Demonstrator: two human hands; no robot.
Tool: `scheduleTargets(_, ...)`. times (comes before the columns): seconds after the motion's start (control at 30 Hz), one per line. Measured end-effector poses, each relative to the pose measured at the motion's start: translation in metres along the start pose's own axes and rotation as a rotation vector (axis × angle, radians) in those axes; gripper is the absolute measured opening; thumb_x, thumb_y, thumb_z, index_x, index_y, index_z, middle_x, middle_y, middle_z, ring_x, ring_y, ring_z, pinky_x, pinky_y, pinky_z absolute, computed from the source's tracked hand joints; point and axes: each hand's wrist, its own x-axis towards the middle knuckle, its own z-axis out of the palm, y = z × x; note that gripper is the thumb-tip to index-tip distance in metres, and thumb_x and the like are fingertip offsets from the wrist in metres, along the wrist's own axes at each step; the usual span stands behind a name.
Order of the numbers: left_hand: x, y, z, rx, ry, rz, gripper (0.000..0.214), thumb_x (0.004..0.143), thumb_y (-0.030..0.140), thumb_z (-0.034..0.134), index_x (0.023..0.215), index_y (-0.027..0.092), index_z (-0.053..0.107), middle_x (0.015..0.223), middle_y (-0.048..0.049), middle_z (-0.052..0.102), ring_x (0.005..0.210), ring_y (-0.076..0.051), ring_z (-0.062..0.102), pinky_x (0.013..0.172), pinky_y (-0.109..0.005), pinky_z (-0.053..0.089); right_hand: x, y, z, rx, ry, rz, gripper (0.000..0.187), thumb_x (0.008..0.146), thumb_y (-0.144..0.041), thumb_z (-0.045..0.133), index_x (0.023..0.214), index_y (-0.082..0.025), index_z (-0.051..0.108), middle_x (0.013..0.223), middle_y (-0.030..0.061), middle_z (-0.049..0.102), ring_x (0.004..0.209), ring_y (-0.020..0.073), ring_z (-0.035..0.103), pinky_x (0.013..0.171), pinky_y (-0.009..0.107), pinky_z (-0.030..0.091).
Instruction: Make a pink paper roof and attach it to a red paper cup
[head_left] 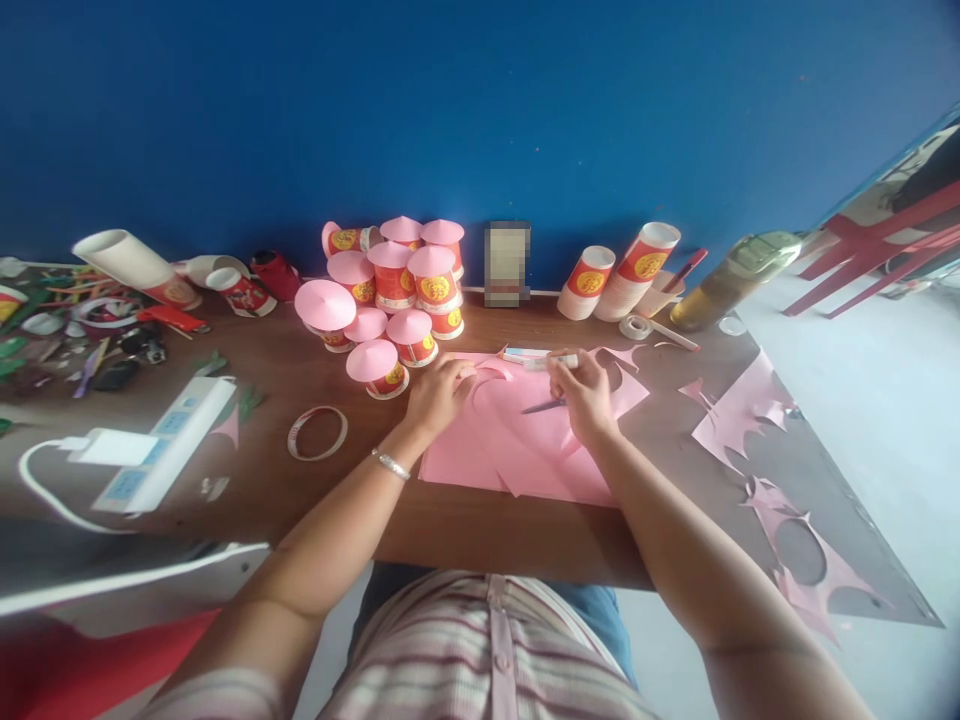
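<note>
A stack of pink paper sheets (pixel 517 445) lies on the brown table (pixel 270 480) in front of me. My left hand (pixel 439 395) presses down on a curved pink paper piece (pixel 491 372) at the sheets' far left corner, fingers closed over it. My right hand (pixel 581 390) is closed around a white pen-like stick (pixel 551 362), held just above the paper. A dark slim tool (pixel 544 406), perhaps a pen or scissors, lies on the sheets beside the right hand.
Several red paper cups topped with pink cones (pixel 390 290) stand behind the paper. A tape ring (pixel 317 433) and a white power strip (pixel 169 440) lie to the left. Stacked cups (pixel 634 265), a bottle (pixel 731 275) and pink paper scraps (pixel 750 420) lie right. Craft clutter (pixel 82 330) fills the far left.
</note>
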Motion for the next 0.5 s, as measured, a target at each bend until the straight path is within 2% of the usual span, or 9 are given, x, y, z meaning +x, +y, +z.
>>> scheduleTargets(0.1,-0.001,-0.003,0.003,0.211,-0.058,-0.036,0.020,0.097,0.026,0.056,0.108,0.022,0.073,0.108,-0.0089,0.068,0.093,-0.023,0.065,0.076,-0.034,0.053,-0.009,0.005,0.006,-0.231,-0.064,-0.020,0.031,0.081,-0.051,0.075,0.088,-0.023,0.063,0.061,-0.0050,0.060,0.051,0.0121,0.052,0.046,0.024,0.043)
scheduleTargets(0.2,-0.001,-0.004,0.002,0.332,-0.047,-0.005,0.022,0.094,0.024,0.059,0.110,0.020,0.074,0.111,-0.0115,0.066,0.103,-0.028,0.062,0.087,-0.040,0.053,-0.015,0.007,0.009,-0.434,-0.132,-0.073,0.025,0.088,-0.047,0.068,0.091,-0.023,0.065,0.074,0.0000,0.071,0.063,0.0172,0.064,0.055,0.029,0.052)
scheduleTargets(0.33,-0.003,0.003,-0.001,0.296,0.002,0.164,0.029,0.094,0.024,0.061,0.121,0.022,0.072,0.121,-0.0109,0.065,0.112,-0.028,0.058,0.101,-0.044,0.049,-0.018,0.010,0.010,-0.680,-0.217,-0.168,0.021,0.096,-0.043,0.059,0.090,-0.024,0.064,0.076,0.0015,0.074,0.063,0.0198,0.068,0.065,0.032,0.052)
scheduleTargets(0.43,-0.006,0.010,-0.002,0.239,-0.068,0.314,0.028,0.099,0.026,0.057,0.123,0.028,0.071,0.122,-0.0065,0.067,0.114,-0.026,0.057,0.103,-0.042,0.047,-0.019,0.013,0.011,-0.815,-0.242,-0.250,0.020,0.099,-0.041,0.056,0.095,-0.024,0.065,0.079,0.0028,0.075,0.065,0.0212,0.070,0.069,0.032,0.051)
scheduleTargets(0.5,-0.008,0.013,-0.001,0.247,-0.146,0.362,0.028,0.100,0.028,0.056,0.124,0.028,0.069,0.124,-0.0053,0.068,0.115,-0.026,0.057,0.104,-0.044,0.046,-0.019,0.015,0.011,-0.857,-0.256,-0.281,0.019,0.099,-0.040,0.054,0.098,-0.024,0.065,0.083,0.0039,0.077,0.067,0.0214,0.071,0.070,0.032,0.050)
